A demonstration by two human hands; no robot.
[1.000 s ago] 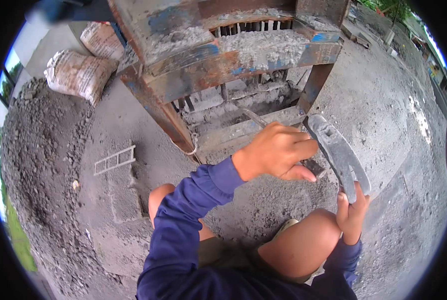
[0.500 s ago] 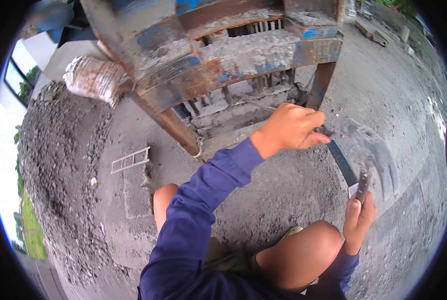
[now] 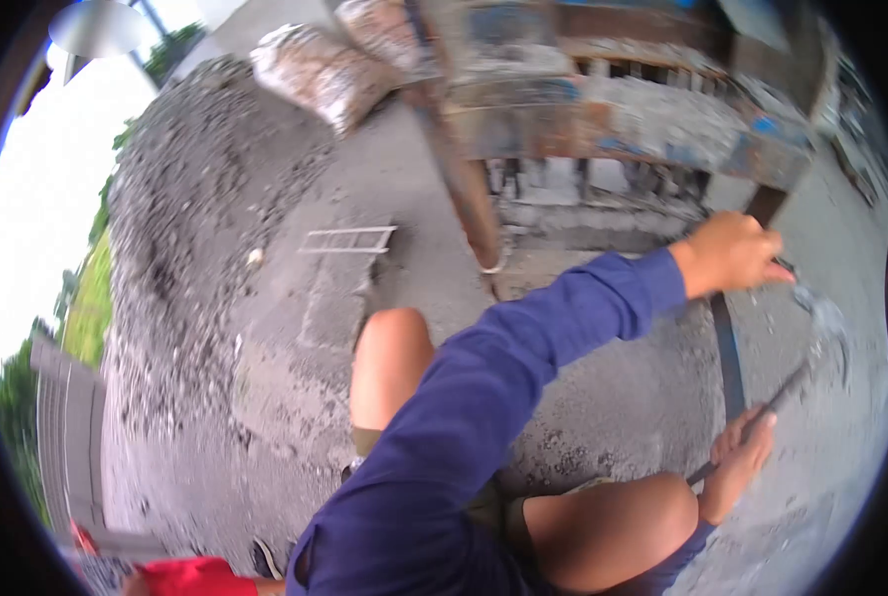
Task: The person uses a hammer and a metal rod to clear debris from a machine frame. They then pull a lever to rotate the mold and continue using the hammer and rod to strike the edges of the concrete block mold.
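Note:
My left hand (image 3: 730,254), in a dark blue sleeve, reaches across to the right with its fingers closed on a small dark piece (image 3: 784,268), mostly hidden by the fingertips. What that piece is, I cannot tell. Lower down, my right hand (image 3: 741,462) grips the handle of a claw hammer (image 3: 826,323). The hammer's blurred head is just beyond my left fingertips, its curved claw at the right. A dark flat strip (image 3: 728,353) runs from below my left wrist down towards my right hand.
In front stands a rusty metal frame (image 3: 523,129) with worn blue paint and grey crust. Sacks (image 3: 315,74) lie behind a gravel heap (image 3: 195,179). A white ladder-shaped piece (image 3: 349,240) is on the ground at left. Someone's red clothing (image 3: 195,576) shows at the lower left.
The view has turned left, so the scene sits further right, and a person in red has come into view. The hammer handle has swung and now slants down to the left.

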